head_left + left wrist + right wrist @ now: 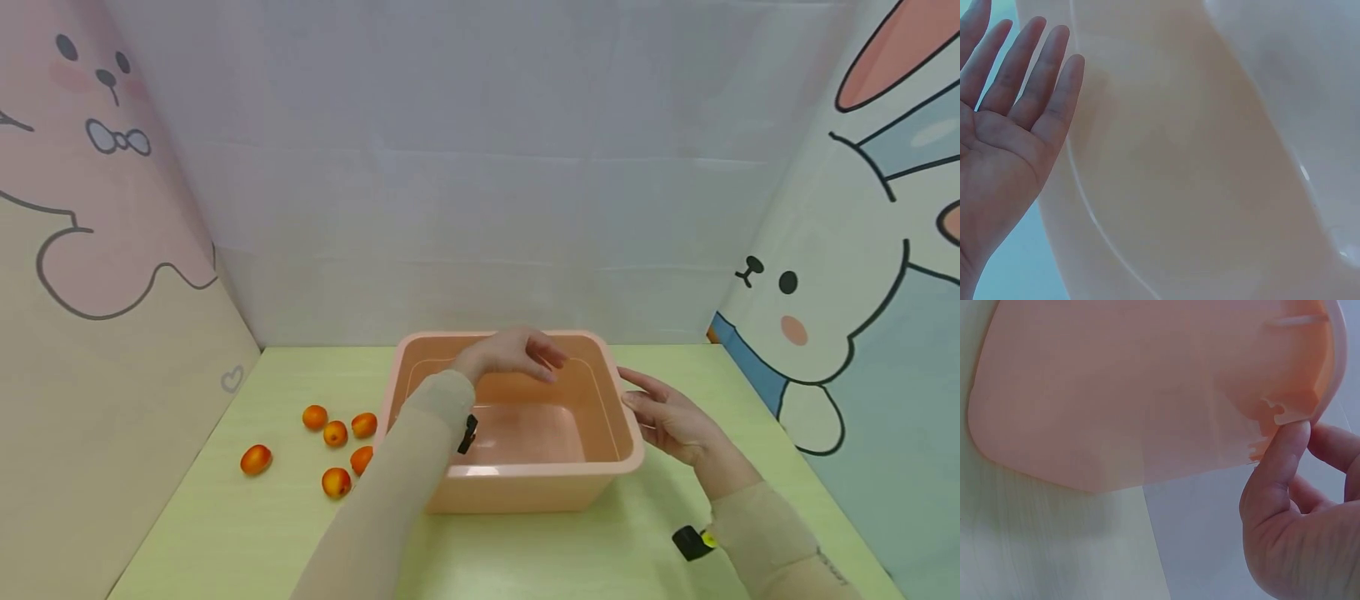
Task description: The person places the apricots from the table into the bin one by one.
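A pink plastic basin [525,487] stands upright on the table, its inner floor partly hidden behind the left forearm. Above the inside of the basin, the left hand [517,352] reaches across with its fingers pointing right. In the left wrist view the fingers of that hand [1016,106] are straight and apart, holding nothing. At the basin's right side, the right hand [671,421] pinches the rim. The right wrist view shows its thumb and forefinger [1288,447] meeting at the rim's edge.
Several small orange-red fruits [335,433] lie on the light green table [217,533] left of the basin, one close to its wall. A pale cloth backdrop [465,208] rises behind, with cartoon-printed panels on both sides.
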The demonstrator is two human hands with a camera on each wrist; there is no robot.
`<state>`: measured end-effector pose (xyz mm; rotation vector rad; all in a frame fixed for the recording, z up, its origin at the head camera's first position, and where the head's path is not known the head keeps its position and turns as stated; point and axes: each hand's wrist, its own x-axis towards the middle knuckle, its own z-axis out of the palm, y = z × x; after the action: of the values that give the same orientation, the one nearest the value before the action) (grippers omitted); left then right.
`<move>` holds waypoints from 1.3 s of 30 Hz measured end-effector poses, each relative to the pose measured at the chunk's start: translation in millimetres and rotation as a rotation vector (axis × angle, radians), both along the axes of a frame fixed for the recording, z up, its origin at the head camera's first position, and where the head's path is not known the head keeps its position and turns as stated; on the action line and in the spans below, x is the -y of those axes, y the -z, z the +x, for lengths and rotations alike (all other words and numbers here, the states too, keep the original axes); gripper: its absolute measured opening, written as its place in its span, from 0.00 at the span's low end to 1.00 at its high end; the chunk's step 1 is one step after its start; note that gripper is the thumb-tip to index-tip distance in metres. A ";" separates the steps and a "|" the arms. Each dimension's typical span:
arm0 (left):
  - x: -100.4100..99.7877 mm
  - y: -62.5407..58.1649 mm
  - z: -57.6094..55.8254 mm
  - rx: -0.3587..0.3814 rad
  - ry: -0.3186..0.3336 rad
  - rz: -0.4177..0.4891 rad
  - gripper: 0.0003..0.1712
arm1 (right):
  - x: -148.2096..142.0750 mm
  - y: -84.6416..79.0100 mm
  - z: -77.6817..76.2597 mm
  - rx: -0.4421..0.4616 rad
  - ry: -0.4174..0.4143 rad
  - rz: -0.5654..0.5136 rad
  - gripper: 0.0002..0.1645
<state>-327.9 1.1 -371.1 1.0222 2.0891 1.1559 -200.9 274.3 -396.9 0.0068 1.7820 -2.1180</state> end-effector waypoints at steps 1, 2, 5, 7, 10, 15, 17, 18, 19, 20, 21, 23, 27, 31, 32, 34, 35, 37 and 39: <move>0.0 -2.4 1.0 -0.012 -0.003 0.008 0.28 | 0.4 -0.3 0.1 0.002 0.003 0.000 0.41; 0.2 -4.6 1.7 -0.027 -0.008 0.014 0.28 | 0.8 -0.4 0.3 0.003 0.004 0.000 0.41; 0.8 -12.1 4.4 -0.062 -0.021 0.034 0.28 | 1.2 -0.2 0.7 0.006 0.006 -0.006 0.41; 1.5 -18.2 6.6 -0.073 -0.029 0.059 0.28 | 1.1 0.0 1.0 0.005 0.008 -0.006 0.41; 4.2 -29.3 10.5 -0.073 -0.040 0.118 0.28 | 1.0 0.8 1.2 0.002 0.013 0.003 0.41; 16.2 -51.4 19.7 -0.105 -0.090 0.198 0.30 | 2.0 1.4 0.9 -0.002 0.022 0.027 0.40; 23.1 -59.2 24.6 -0.149 -0.120 0.205 0.30 | 2.2 1.1 1.3 -0.007 0.021 0.035 0.40; 26.8 -62.4 27.1 -0.174 -0.135 0.209 0.30 | 2.3 0.9 1.6 -0.010 0.021 0.037 0.40; 30.7 -65.3 30.0 -0.196 -0.150 0.214 0.30 | 2.3 0.9 1.8 -0.013 0.021 0.040 0.40; 34.6 -68.0 33.1 -0.212 -0.165 0.221 0.30 | 2.2 1.0 2.0 -0.016 0.021 0.039 0.40; 38.5 -70.2 36.5 -0.222 -0.181 0.231 0.29 | 2.0 1.1 2.4 -0.017 0.019 0.035 0.40; 46.1 -73.4 42.8 -0.240 -0.210 0.256 0.29 | 1.5 1.9 2.7 -0.018 0.023 0.033 0.40; 62.2 -78.1 55.0 -0.248 -0.276 0.321 0.28 | 0.7 3.3 3.9 -0.014 0.036 0.018 0.36; 80.8 -82.6 66.7 -0.272 -0.341 0.395 0.27 | 1.2 4.9 3.9 -0.016 0.038 -0.014 0.28; 85.3 -83.3 68.9 -0.285 -0.353 0.411 0.27 | 1.5 5.2 3.9 -0.018 0.039 -0.019 0.27; 93.8 -84.0 73.3 -0.320 -0.372 0.427 0.27 | 2.2 5.3 4.2 -0.017 0.038 -0.029 0.25; 97.9 -84.0 75.3 -0.340 -0.379 0.428 0.27 | 2.6 5.2 4.3 -0.018 0.036 -0.033 0.24; 105.8 -83.3 79.2 -0.372 -0.394 0.427 0.28 | 3.1 5.2 4.6 -0.018 0.036 -0.040 0.23; 113.9 -82.0 83.1 -0.406 -0.407 0.423 0.28 | 4.1 5.3 5.1 -0.020 0.036 -0.046 0.22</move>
<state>-244.8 -112.9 -289.1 1.1207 2.5138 1.7724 -195.8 270.3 -402.2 0.0057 1.7556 -2.1911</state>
